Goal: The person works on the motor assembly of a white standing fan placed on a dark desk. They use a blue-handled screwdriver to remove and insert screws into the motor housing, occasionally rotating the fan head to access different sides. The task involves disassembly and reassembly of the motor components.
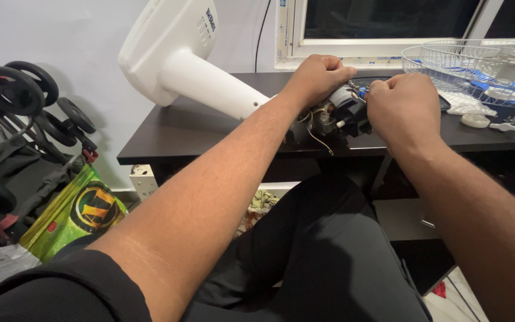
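Note:
A white table fan lies on its side on the dark desk [174,134], its round base [165,42] tipped up at the left and its neck [216,89] running right. At the neck's end the bare motor [344,113] shows, grey and black with loose wires. My left hand [317,77] is closed over the top of the motor. My right hand [403,110] is curled at the motor's right side, pinching a small blue-tipped tool or part that is mostly hidden by my fingers.
White wire fan guards [478,59] and blue blades lie at the desk's right, with small white parts [475,121] and screws beside them. A folded black stroller [25,125] and a green bag [75,209] stand on the floor at left. A window is behind the desk.

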